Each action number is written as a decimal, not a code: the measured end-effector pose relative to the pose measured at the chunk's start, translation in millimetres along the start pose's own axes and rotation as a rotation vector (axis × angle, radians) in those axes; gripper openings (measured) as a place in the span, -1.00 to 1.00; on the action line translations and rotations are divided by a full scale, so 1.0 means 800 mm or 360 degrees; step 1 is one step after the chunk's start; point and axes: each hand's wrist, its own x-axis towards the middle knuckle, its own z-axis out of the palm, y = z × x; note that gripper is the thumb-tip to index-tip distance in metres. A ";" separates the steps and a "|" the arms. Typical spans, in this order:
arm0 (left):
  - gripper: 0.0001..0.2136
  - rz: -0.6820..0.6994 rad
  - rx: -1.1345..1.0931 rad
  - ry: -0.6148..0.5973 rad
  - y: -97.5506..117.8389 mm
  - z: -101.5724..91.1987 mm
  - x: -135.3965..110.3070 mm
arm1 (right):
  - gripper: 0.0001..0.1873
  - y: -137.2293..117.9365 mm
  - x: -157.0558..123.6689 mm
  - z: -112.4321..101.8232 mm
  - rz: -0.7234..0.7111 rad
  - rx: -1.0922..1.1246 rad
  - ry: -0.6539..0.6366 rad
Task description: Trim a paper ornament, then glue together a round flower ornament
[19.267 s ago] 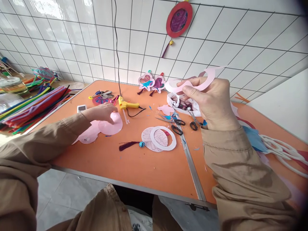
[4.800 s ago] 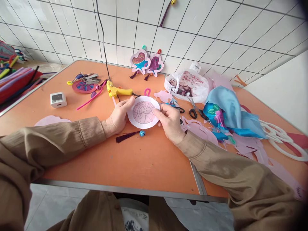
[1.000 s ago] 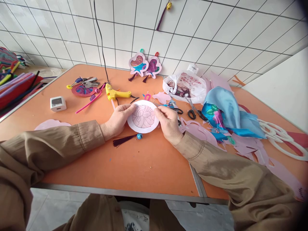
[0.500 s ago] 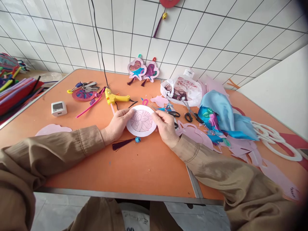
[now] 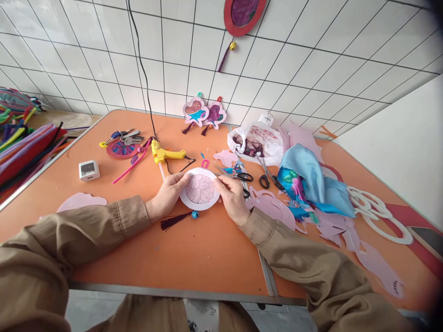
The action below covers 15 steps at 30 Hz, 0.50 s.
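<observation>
A round white-rimmed ornament (image 5: 200, 188) with a pink centre and dark flower outlines is held between both my hands, just above the orange table. My left hand (image 5: 170, 193) pinches its left edge, thumb on top. On the opposite edge, my right hand (image 5: 232, 196) grips it the same way. A pink loop (image 5: 205, 163) shows at its upper edge. Below it hang a blue bell (image 5: 195, 215) and a dark purple tassel (image 5: 176, 220), which trails to the left. The fingers beneath the ornament are hidden.
A yellow glue gun (image 5: 168, 154) lies behind my left hand, near keys (image 5: 129, 137) and a white cube (image 5: 89, 170). Scissors (image 5: 265, 175), pink scraps (image 5: 273, 207), blue satin cloth (image 5: 308, 175) and a plastic bag (image 5: 259, 143) crowd the right. Two ornaments (image 5: 204, 113) lean on the wall.
The camera view has tilted up slightly, so the table sits lower and more of the red-rimmed wall ornament shows. Both hands still hold the round ornament.
</observation>
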 end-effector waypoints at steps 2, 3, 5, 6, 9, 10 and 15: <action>-0.54 -0.0032 0.0009 -0.0021 0.002 0.000 -0.001 | -0.57 -0.001 -0.001 -0.001 0.0006 -0.0008 -0.0002; -0.53 -0.0049 0.0005 -0.0038 0.002 0.000 -0.002 | -0.56 -0.001 -0.001 -0.001 0.0002 -0.0013 0.0004; -0.52 -0.0061 -0.0020 -0.0065 0.003 -0.001 -0.003 | -0.55 -0.002 0.000 -0.002 -0.0013 -0.0022 0.0024; -0.51 -0.0057 -0.0026 -0.0073 0.003 -0.001 -0.004 | -0.55 -0.002 0.000 -0.002 -0.0021 -0.0025 0.0033; -0.50 -0.0051 0.0005 -0.0110 0.005 -0.001 -0.005 | -0.55 -0.001 0.002 -0.004 -0.0036 -0.0030 0.0061; -0.50 -0.0068 0.0017 -0.0132 0.006 -0.001 -0.006 | -0.56 -0.002 0.003 -0.004 -0.0037 -0.0033 0.0071; -0.55 -0.0134 -0.0015 -0.0171 0.009 0.003 -0.005 | -0.58 -0.005 0.003 -0.007 -0.0024 -0.0046 0.0076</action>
